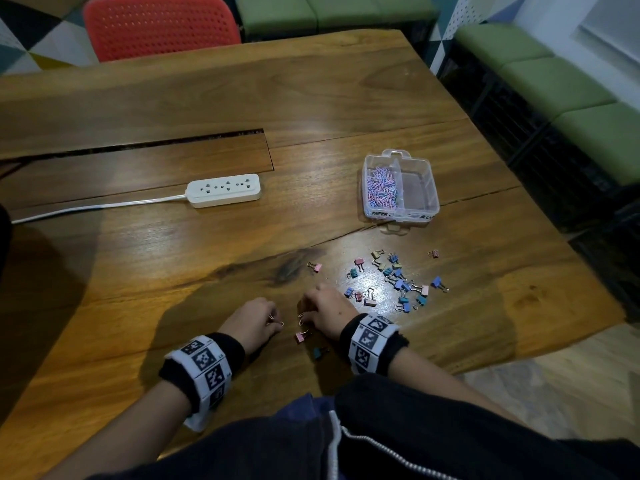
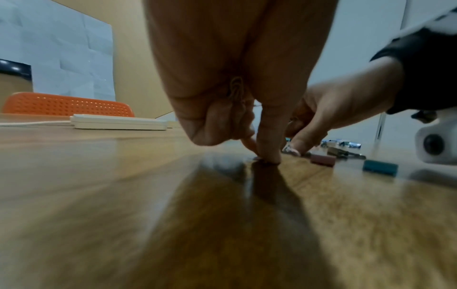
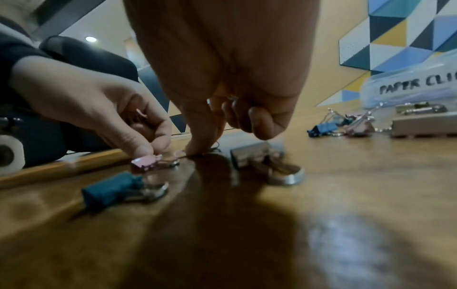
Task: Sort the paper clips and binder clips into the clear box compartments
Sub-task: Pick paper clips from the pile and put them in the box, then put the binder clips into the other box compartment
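Two hands work low on the table (image 1: 138, 258): my left hand (image 1: 254, 320) pinches a small clip, fingers curled round it; my right hand (image 1: 325, 311) presses curled fingertips down on a clip. A pink clip (image 1: 300, 336) lies between them, the loose pile (image 1: 398, 280) beyond, the clear box (image 1: 400, 188) farther off.

We see a wide wooden bench (image 1: 311, 98) with dark grain cracks and a long slot cut into its top. Behind the bench's far edge stands a red perforated chair (image 1: 159, 26). Green cushioned seats (image 1: 554, 84) run past the far edge and along the right side of the bench. Left of the chair, a wall panel (image 1: 24, 36) carries coloured triangles. Pale wood floor (image 1: 554, 382) shows off the bench's near right corner. Overhead light glares on the top.
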`<state>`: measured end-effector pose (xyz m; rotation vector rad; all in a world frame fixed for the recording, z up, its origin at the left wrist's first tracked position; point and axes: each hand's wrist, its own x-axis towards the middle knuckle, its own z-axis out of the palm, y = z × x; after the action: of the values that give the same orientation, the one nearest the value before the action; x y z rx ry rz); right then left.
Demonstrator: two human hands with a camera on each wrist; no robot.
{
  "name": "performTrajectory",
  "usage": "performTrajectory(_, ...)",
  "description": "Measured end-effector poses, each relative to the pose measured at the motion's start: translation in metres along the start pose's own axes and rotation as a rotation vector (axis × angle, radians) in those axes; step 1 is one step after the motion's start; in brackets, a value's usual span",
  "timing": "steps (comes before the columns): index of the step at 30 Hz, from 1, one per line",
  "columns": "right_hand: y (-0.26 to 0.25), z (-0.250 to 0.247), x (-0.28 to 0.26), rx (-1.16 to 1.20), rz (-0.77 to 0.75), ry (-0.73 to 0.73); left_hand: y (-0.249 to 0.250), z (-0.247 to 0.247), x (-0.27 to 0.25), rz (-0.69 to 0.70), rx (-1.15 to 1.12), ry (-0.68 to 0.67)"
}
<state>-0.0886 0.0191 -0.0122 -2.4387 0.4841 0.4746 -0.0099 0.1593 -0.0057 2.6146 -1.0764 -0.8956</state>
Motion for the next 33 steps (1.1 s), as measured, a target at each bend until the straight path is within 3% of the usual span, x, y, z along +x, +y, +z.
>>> performTrajectory(4,0.001,0.003,0.001,-0.105,-0.002,-0.039,0.006,0.000,0.001,-0.005,-0.017,-0.031)
performTrajectory(6,0.003,0.003,0.000,-0.081,0.001,-0.058,0.009,-0.002,0.006,-0.058,-0.179,-0.029)
performTrajectory(10,0.009,-0.010,-0.012,0.257,0.052,0.048,0.013,-0.011,0.010,-0.195,-1.245,-0.150)
performTrajectory(11,0.013,-0.015,-0.016,0.382,0.077,0.076,0.014,-0.014,0.010,-0.194,-1.434,-0.180)
performTrajectory(13,0.023,-0.028,-0.029,0.664,0.115,0.126,0.021,-0.019,0.012,-0.181,-1.604,-0.205)
performTrajectory(17,0.049,-0.054,-0.054,0.930,0.144,0.258,0.041,-0.025,0.026,-0.289,-1.618,-0.213)
performTrajectory(22,0.094,-0.089,-0.068,0.993,0.272,0.377,0.084,-0.043,0.059,-0.388,-1.771,-0.276)
performTrajectory(26,0.125,-0.116,-0.071,1.054,0.338,0.376,0.131,-0.071,0.097,-0.362,-1.834,-0.337)
performTrajectory(33,0.145,-0.165,-0.047,0.799,0.295,0.197,0.203,-0.112,0.155,-0.284,-1.914,-0.203)
